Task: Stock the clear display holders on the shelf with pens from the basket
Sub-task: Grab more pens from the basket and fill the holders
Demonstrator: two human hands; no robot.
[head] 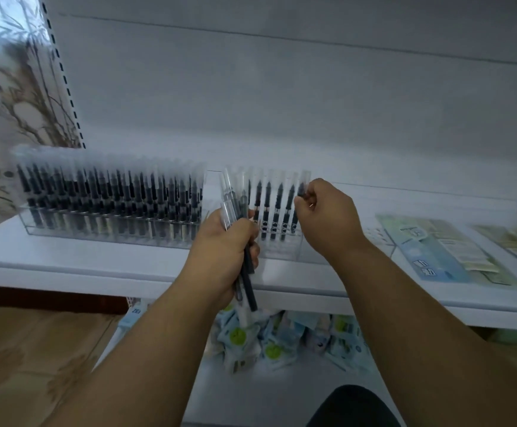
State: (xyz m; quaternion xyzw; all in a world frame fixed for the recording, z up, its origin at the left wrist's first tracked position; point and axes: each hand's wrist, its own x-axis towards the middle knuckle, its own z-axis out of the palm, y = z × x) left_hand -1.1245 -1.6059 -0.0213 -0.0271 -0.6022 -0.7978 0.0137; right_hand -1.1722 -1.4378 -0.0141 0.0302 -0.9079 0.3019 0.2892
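Left grip [226, 241] clutches pens [238, 211], right grip [325, 208] pinches one over white shelf [97, 263]

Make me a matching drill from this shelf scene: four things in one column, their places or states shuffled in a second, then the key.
1. left holder
2. right holder
3. left hand
4. leaflets

A. lying flat at the shelf's right end
B. packed full of pens
C. grips a bundle of pens
D. only one row of pens, front bare

Pairs: 1-B, 2-D, 3-C, 4-A
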